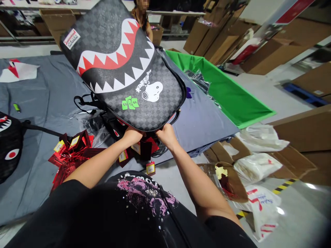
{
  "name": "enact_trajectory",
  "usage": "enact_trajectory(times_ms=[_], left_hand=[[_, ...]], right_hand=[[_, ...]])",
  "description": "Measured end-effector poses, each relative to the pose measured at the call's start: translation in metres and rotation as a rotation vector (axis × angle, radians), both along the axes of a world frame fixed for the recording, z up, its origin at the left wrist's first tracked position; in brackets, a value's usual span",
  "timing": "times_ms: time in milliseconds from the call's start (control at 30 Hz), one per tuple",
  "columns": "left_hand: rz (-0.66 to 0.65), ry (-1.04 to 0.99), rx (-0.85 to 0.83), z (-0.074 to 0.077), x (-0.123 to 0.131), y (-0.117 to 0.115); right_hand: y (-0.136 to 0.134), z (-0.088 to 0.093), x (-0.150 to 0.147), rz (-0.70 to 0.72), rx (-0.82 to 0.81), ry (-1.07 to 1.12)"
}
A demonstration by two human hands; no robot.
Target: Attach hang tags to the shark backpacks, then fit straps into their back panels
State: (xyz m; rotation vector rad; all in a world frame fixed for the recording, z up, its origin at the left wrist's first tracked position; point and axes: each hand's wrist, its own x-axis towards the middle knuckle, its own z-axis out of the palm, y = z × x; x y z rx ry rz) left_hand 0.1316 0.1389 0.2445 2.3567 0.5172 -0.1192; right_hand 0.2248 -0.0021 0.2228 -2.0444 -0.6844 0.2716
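I hold up a dark grey checkered backpack [121, 65] printed with a red and white shark mouth, a white cartoon dog and green money signs. My left hand [132, 135] grips its near bottom edge, fingers curled under it. Just to the right, my right hand [167, 135] is closed on the same edge. The backpack tilts away from me over the grey cloth [46, 103]. Its black straps [84, 101] hang down on the left side.
Red shiny hang tags [71, 150] lie heaped on the cloth near my left arm. Another shark-face backpack [9, 144] sits at far left. A green-lined bin [227, 93] stands right of the cloth. Cardboard boxes and white plastic bags [256, 165] crowd the right. Another person [142, 17] stands at the back.
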Motion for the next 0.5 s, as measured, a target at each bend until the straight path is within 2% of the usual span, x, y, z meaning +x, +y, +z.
enact_trajectory(times_ms=[67, 233, 367, 500], left_hand=[[-0.049, 0.044, -0.016, 0.007, 0.008, 0.004], [-0.119, 0.136, -0.056, 0.014, 0.017, 0.008], [-0.168, 0.227, -0.101, 0.017, 0.02, 0.009], [-0.274, 0.338, -0.165, 0.035, 0.025, 0.015]], right_hand=[[-0.005, 0.001, -0.003, -0.008, -0.055, -0.053], [-0.016, 0.002, -0.012, 0.03, -0.436, -0.315], [-0.017, 0.001, -0.016, 0.079, -0.47, -0.342], [-0.021, 0.003, -0.018, -0.008, -0.433, -0.314]])
